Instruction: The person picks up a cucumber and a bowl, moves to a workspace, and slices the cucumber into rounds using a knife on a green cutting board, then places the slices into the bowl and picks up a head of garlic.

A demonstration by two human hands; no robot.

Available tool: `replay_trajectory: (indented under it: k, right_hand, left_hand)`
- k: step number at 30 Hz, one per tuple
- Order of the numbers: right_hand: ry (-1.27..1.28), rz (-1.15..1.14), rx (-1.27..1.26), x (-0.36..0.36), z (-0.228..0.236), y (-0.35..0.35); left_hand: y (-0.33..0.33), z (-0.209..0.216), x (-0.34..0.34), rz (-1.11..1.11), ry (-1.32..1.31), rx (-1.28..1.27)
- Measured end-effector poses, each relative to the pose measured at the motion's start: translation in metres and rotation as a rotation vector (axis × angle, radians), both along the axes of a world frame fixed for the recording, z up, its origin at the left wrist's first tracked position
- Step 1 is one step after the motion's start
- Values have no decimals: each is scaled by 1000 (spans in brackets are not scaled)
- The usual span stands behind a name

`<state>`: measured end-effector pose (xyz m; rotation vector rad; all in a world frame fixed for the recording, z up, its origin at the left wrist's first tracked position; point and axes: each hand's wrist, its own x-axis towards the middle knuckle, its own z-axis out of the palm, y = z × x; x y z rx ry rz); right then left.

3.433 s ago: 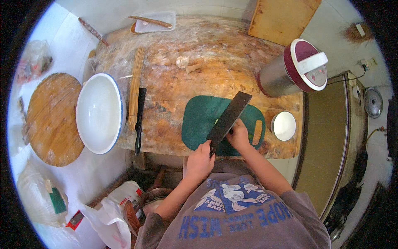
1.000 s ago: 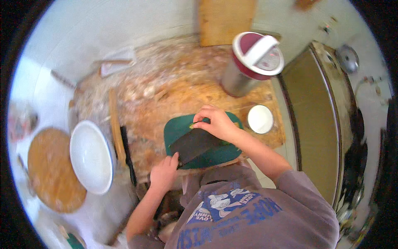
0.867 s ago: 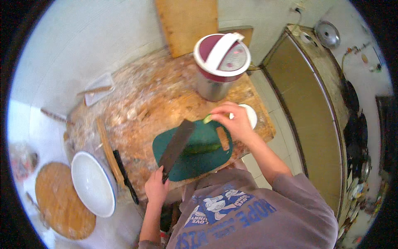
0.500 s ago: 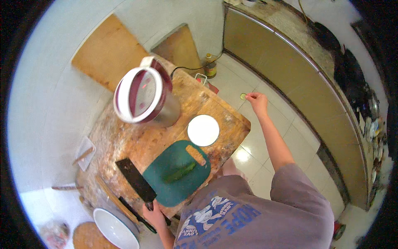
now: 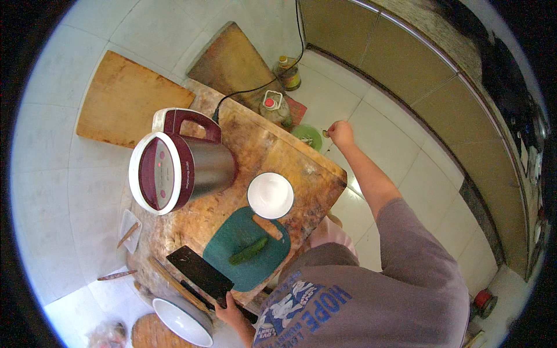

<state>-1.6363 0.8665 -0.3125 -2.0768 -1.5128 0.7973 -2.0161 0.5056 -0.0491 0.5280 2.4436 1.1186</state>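
Observation:
My left hand [image 5: 230, 314] grips the handle of a dark cleaver [image 5: 199, 274] whose blade lies flat on the wooden table [image 5: 243, 151], beside the green cutting board [image 5: 249, 255]. A green cucumber [image 5: 248, 251] lies on that board. My right hand [image 5: 339, 134] is stretched out far beyond the table's edge, pinching a small piece of something between its fingers above the tiled floor, near a green round lid-like object [image 5: 307, 137].
A small white bowl [image 5: 270, 195] sits next to the cutting board. A large maroon-and-steel electric pot [image 5: 174, 168] stands on the table, its cord running off. Oil bottles [image 5: 277, 110] stand on the floor. A large white bowl [image 5: 181, 322] and wooden boards [image 5: 125, 98] lie around.
My right hand left the cutting board and reached out over the floor with a small piece. The cleaver in my left hand was set down flat beside the board. My head turned right.

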Motion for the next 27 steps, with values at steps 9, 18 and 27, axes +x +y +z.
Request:
replay_trajectory:
  k: [9, 18, 27]
  right_hand:
    - [420, -11, 78, -9, -49, 29]
    - [688, 16, 269, -95, 218, -82]
    - [380, 1204, 162, -259, 207, -202]
  left_hand:
    - [-42, -27, -12, 3, 195, 126]
    - [-15, 13, 27, 6, 363, -123]
    - [-19, -19, 25, -220, 401, -165]
